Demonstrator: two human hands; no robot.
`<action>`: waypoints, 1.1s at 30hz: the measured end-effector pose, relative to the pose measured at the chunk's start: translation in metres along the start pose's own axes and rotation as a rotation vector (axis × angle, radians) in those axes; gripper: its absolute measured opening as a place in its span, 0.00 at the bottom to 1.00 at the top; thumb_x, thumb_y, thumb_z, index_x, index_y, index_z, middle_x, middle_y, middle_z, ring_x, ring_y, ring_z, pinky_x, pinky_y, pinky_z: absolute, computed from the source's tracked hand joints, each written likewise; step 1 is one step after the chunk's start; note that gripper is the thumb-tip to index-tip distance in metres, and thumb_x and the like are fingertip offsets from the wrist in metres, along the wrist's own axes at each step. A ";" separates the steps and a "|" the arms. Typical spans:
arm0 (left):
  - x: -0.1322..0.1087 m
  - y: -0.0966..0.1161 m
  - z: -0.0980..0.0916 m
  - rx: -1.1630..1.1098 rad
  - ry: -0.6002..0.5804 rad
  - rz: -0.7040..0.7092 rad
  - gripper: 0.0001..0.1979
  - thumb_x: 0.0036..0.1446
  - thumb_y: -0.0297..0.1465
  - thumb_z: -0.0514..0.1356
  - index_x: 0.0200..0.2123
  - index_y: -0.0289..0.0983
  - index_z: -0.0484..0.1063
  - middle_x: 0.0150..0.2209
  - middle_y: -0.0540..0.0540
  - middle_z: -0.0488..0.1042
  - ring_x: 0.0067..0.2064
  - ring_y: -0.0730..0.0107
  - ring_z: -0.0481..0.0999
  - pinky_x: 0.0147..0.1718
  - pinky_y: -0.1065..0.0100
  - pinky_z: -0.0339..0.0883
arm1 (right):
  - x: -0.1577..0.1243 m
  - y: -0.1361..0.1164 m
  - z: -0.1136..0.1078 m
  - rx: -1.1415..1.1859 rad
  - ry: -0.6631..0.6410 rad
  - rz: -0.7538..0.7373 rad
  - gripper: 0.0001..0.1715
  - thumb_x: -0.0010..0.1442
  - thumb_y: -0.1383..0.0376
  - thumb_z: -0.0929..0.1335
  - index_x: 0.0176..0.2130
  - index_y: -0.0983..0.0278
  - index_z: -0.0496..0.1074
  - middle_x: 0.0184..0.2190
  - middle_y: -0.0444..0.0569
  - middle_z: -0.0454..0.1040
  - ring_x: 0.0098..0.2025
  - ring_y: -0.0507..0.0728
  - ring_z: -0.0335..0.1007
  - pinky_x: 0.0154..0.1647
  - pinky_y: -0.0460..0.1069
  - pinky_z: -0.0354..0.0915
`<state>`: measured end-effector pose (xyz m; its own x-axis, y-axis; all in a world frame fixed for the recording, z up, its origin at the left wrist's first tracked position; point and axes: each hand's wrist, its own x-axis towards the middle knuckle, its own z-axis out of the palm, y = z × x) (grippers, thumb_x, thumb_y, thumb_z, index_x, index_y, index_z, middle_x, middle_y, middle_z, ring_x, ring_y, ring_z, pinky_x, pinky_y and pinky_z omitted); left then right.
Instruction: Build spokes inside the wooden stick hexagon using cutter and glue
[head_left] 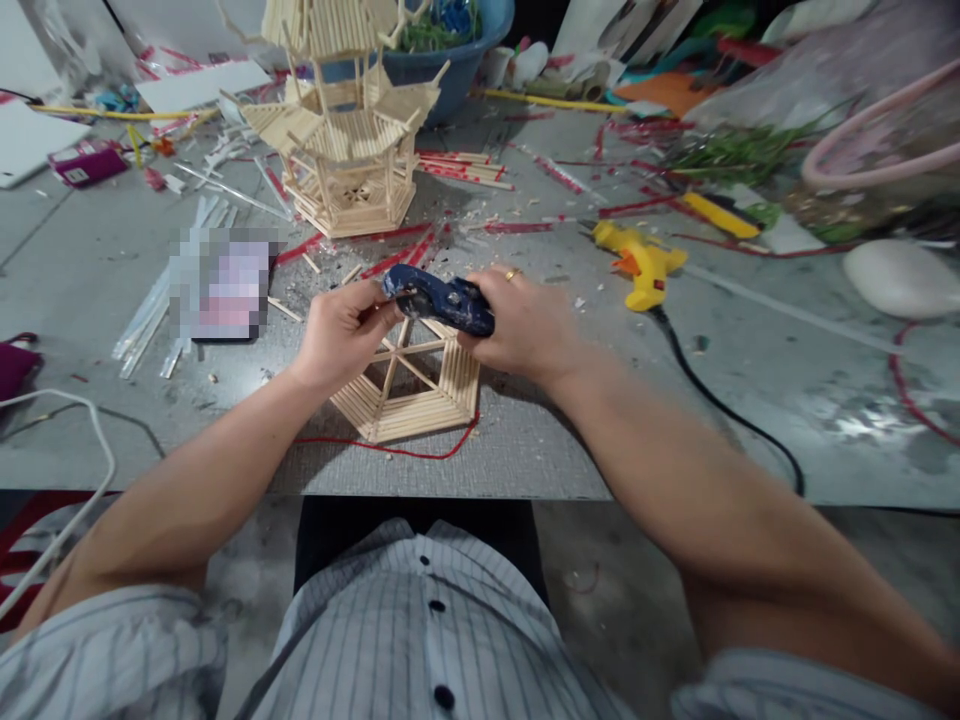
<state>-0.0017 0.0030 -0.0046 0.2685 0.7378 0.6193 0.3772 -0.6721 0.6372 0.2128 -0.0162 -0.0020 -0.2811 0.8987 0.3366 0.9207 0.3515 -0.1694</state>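
My right hand (525,325) is closed around a dark blue glue gun (439,297), its nozzle pointing left. My left hand (341,335) is pinched at the gun's nozzle end, its fingers closed on something I cannot make out. Both hands hover over a hexagonal frame of wooden sticks (409,385) lying flat on the grey table (525,440). A red thread (390,448) curls round the frame's near side. Farther back stands a tiered pagoda of wooden sticks (345,140).
A yellow glue gun (641,262) with a black cord (720,400) lies to the right. Loose sticks and red strips litter the back of the table. A blue basin (450,50) stands behind the pagoda. A white egg-shaped object (900,278) rests far right, a white cable (67,470) at left.
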 end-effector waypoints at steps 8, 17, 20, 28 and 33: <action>0.000 -0.004 0.002 0.034 0.049 0.030 0.09 0.52 0.33 0.62 0.23 0.37 0.69 0.18 0.54 0.63 0.21 0.80 0.58 0.19 0.72 0.50 | 0.002 0.005 0.001 -0.006 0.025 -0.036 0.30 0.50 0.61 0.66 0.52 0.65 0.64 0.49 0.60 0.70 0.46 0.67 0.69 0.41 0.58 0.64; 0.000 0.004 0.002 0.075 0.035 -0.045 0.13 0.52 0.32 0.61 0.19 0.38 0.63 0.17 0.55 0.58 0.21 0.80 0.56 0.20 0.71 0.48 | 0.002 0.002 0.001 -0.016 0.022 -0.053 0.27 0.51 0.60 0.66 0.51 0.66 0.65 0.47 0.61 0.70 0.46 0.66 0.68 0.40 0.57 0.64; 0.000 0.005 0.002 0.090 0.029 -0.058 0.12 0.52 0.32 0.60 0.20 0.38 0.63 0.18 0.54 0.57 0.21 0.80 0.55 0.20 0.71 0.48 | 0.001 0.000 0.001 -0.024 0.025 -0.052 0.27 0.52 0.60 0.65 0.50 0.66 0.65 0.48 0.61 0.71 0.45 0.66 0.69 0.40 0.57 0.64; -0.001 0.002 0.002 0.087 0.021 -0.097 0.08 0.50 0.29 0.61 0.21 0.38 0.66 0.19 0.54 0.61 0.22 0.80 0.59 0.20 0.72 0.52 | 0.001 -0.003 -0.002 -0.050 -0.009 -0.026 0.27 0.51 0.60 0.65 0.50 0.65 0.66 0.47 0.60 0.72 0.43 0.65 0.69 0.38 0.55 0.62; -0.001 0.005 0.002 0.103 0.021 -0.107 0.09 0.50 0.27 0.61 0.20 0.38 0.66 0.19 0.54 0.61 0.22 0.80 0.61 0.20 0.72 0.54 | 0.001 -0.004 -0.005 -0.046 -0.053 -0.015 0.29 0.51 0.60 0.64 0.52 0.67 0.66 0.49 0.61 0.71 0.44 0.65 0.70 0.38 0.55 0.62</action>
<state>0.0011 -0.0011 -0.0033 0.2042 0.8025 0.5607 0.4921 -0.5792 0.6498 0.2097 -0.0183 0.0033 -0.3080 0.9065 0.2889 0.9274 0.3538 -0.1214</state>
